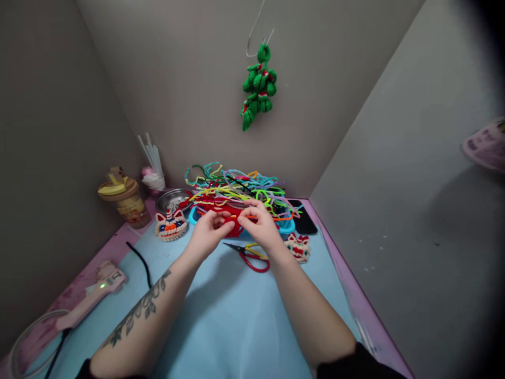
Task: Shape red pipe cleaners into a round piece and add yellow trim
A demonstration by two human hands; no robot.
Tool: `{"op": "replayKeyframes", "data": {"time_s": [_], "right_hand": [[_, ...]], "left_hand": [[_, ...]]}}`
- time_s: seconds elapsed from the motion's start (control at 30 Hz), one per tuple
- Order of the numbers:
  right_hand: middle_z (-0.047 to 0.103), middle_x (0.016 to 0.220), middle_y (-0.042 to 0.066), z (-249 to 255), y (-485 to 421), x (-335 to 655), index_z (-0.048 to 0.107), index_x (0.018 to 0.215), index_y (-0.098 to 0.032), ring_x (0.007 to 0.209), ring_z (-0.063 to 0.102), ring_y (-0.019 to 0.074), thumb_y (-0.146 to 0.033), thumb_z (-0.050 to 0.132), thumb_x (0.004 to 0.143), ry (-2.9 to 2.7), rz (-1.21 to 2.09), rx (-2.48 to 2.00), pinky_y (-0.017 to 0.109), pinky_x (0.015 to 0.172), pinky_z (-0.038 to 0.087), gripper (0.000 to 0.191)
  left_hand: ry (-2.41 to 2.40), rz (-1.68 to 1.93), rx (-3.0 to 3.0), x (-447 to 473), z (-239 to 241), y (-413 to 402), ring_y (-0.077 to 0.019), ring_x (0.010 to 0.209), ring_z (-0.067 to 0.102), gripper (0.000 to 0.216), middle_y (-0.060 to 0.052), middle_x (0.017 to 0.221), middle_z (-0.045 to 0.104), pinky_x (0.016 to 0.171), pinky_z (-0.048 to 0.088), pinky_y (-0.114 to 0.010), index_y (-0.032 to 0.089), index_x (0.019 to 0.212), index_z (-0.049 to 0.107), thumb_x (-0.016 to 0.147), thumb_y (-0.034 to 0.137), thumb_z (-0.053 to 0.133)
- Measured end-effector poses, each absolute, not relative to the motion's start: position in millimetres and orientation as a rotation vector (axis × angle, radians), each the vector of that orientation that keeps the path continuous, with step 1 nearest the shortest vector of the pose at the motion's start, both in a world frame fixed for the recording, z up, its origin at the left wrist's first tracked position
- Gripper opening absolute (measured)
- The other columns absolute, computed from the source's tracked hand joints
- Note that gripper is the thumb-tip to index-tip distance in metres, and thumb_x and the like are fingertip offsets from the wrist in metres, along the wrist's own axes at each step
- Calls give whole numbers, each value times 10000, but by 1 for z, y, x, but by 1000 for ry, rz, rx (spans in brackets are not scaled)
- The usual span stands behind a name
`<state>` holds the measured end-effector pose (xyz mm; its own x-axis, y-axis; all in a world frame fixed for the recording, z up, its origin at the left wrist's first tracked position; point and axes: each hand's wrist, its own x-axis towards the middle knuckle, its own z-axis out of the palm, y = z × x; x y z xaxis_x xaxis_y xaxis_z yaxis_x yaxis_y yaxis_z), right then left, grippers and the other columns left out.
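Note:
My left hand (208,232) and my right hand (261,223) meet over the far middle of the blue table mat (232,321). Both pinch a red pipe-cleaner piece (231,220) between fingers and thumbs. Right behind them lies a heap of coloured pipe cleaners (236,189) on a blue tray (286,227). Red-handled scissors (250,255) lie on the mat just under my right wrist.
Two small pipe-cleaner lion heads sit on the mat, one at the left (170,225) and one at the right (299,246). A metal bowl (171,199), a yellow-lidded cup (124,199), a pink glue gun (92,292), a black phone (303,220) and a hanging green ornament (258,87) surround the space.

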<state>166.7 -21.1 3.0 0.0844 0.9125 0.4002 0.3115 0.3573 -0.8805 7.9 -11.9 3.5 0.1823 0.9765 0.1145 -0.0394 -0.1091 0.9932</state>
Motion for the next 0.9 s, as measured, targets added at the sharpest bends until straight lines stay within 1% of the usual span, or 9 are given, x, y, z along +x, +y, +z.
{"op": "replayKeyframes", "data": {"time_s": [0.13, 0.23, 0.3, 0.43, 0.57, 0.67, 0.73, 0.8, 0.9], "right_hand": [[526, 1085, 62, 5, -22, 167, 649, 652, -207, 1159, 504, 231, -269, 649, 730, -1489, 709, -1135, 396, 1011, 373, 99], [514, 1088, 62, 6, -24, 167, 649, 649, -199, 1156, 505, 232, -276, 656, 721, -1486, 765, -1116, 374, 995, 383, 105], [512, 1103, 59, 7, -25, 167, 647, 647, -196, 1158, 504, 226, -276, 656, 721, -1491, 790, -1108, 363, 1000, 376, 109], [522, 1125, 50, 8, -26, 166, 647, 646, -197, 1147, 510, 216, -275, 653, 727, -1516, 802, -1101, 365, 1017, 362, 113], [531, 1101, 56, 6, -24, 166, 651, 644, -196, 1143, 518, 219, -287, 657, 725, -1504, 796, -1114, 370, 1018, 367, 122], [544, 1073, 72, 3, -22, 167, 668, 690, -203, 1158, 514, 231, -324, 647, 744, -1457, 766, -1114, 369, 955, 423, 134], [551, 1081, 80, 2, -21, 167, 686, 739, -211, 1157, 516, 238, -345, 643, 751, -1424, 743, -1123, 369, 914, 453, 140], [551, 1124, 87, 2, -21, 167, 698, 753, -215, 1169, 511, 245, -349, 655, 741, -1432, 725, -1149, 386, 938, 441, 142], [553, 1162, 83, 2, -22, 165, 686, 688, -211, 1219, 483, 251, -338, 670, 727, -1476, 749, -1170, 402, 1008, 385, 134]], "left_hand": [[937, 1085, 1293, 11, 4, -13, -155, 667, 619, 317, -44, 755, 695, 650, 473, -268, 143, 806, 658, 597, 342, 790], [859, 1051, 1309, 12, 4, -15, -168, 725, 641, 272, -51, 816, 712, 721, 496, -292, 153, 817, 672, 635, 329, 771], [848, 1045, 1325, 12, 4, -15, -170, 738, 645, 270, -41, 822, 710, 735, 500, -297, 160, 828, 663, 630, 309, 771], [864, 1040, 1327, 11, 6, -16, -157, 697, 637, 299, -20, 765, 689, 685, 490, -275, 158, 824, 626, 600, 281, 780], [898, 1014, 1373, 9, 6, -15, -143, 645, 617, 280, -17, 725, 674, 602, 457, -243, 149, 816, 623, 613, 276, 770], [935, 1067, 1331, 7, 5, -12, -130, 595, 597, 324, -4, 681, 655, 553, 431, -228, 156, 869, 594, 635, 304, 762], [920, 1133, 1279, 5, 6, -11, -126, 599, 601, 383, -2, 700, 660, 563, 438, -228, 163, 925, 560, 637, 314, 761], [899, 1158, 1257, 3, 8, -10, -121, 604, 600, 420, 3, 709, 656, 576, 443, -228, 165, 956, 539, 631, 311, 761], [933, 1168, 1301, 3, 11, -10, -103, 566, 562, 415, 48, 641, 594, 559, 426, -216, 173, 946, 545, 609, 288, 758]]}}
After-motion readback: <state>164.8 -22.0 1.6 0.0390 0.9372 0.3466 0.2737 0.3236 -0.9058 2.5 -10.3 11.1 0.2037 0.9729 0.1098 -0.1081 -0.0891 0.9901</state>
